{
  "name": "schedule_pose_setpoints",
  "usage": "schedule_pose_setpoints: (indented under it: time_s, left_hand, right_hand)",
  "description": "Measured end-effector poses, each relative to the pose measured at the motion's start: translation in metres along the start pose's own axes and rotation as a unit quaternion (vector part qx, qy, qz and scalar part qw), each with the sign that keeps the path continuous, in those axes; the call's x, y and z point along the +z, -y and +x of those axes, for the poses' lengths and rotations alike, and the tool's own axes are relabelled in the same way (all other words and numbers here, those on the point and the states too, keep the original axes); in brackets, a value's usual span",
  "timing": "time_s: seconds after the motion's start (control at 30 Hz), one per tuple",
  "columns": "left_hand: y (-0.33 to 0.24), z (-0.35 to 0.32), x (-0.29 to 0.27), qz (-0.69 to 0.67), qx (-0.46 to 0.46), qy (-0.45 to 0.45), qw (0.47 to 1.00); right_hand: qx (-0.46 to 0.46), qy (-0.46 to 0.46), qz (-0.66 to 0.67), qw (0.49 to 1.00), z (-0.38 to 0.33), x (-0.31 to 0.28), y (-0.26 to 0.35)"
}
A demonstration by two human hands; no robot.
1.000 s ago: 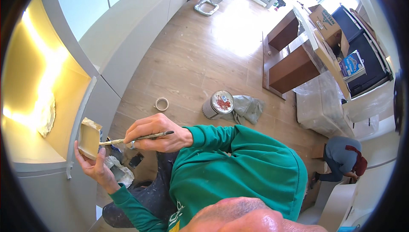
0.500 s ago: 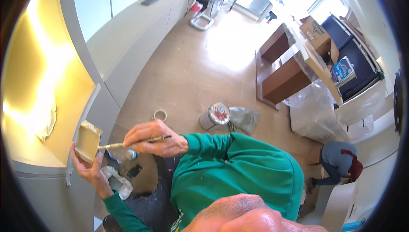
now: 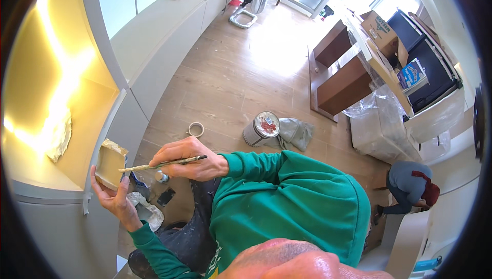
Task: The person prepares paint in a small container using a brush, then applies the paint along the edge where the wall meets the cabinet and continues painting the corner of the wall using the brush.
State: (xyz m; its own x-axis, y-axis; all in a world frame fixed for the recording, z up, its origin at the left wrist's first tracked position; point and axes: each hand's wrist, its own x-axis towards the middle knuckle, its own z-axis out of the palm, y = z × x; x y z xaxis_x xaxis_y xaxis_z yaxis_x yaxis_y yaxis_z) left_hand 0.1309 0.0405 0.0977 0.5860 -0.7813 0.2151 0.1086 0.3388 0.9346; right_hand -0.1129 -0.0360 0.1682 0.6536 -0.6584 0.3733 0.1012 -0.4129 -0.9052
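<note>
1. Head view, lower left: the left hand [image 3: 117,204] holds a small beige tray [image 3: 110,163], fingers along its left side, thumb at its right. Grip closed on the tray, same as one second ago.
2. Head view, left of centre: the right hand [image 3: 187,157] pinches a thin paintbrush [image 3: 139,168], fingers together around the handle. Pale tip points left, dark handle end right. This grip is likewise unchanged.
3. Change noted: half a second ago the brush tip showed at the tray's right edge; now it shows just inside that edge, a little higher in the frame. The whole scene has shifted slightly too, so head motion may account for part of this. Bristle contact: cannot tell.
4. Judgement: the brushwork is centred on the tray, the left hand steadying it while the right hand makes small adjustments.
5. Tray position: left of frame, just beside the pale edge of the lit alcove [image 3: 97,94].
6. Floor, centre of frame: a roll of tape [image 3: 189,131], a paint can [image 3: 254,134] and a grey cloth [image 3: 296,134], no evident displacement. Lower left, near the left hand: a small bottle [image 3: 161,177].
7. Lower right: another person [image 3: 407,179] bends forward, well apart.
</note>
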Motion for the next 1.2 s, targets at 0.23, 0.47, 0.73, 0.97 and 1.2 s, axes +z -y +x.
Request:
schedule_pose_setpoints:
  time_s: [0.23,0.47,0.73,0.97,1.2]
  left_hand:
    - [-0.006,-0.012,-0.004,0.01,-0.002,-0.013,1.0]
    - [-0.008,-0.016,-0.003,0.001,0.002,-0.024,1.0]
    - [-0.018,-0.012,-0.004,-0.009,0.017,-0.019,1.0]
    - [-0.035,-0.033,-0.053,0.028,0.05,-0.032,0.998]
    - [-0.062,-0.07,-0.088,0.091,0.029,-0.092,0.991]
  right_hand:
    - [0.003,0.024,0.003,1.0,-0.004,-0.001,0.011]
    - [0.014,0.043,0.018,0.999,0.004,0.009,-0.001]
    - [0.149,-0.062,0.166,0.973,-0.008,-0.014,-0.004]
    - [0.201,-0.112,0.422,0.877,-0.01,-0.018,-0.066]
    - [0.229,-0.084,0.464,0.852,-0.008,-0.004,-0.083]
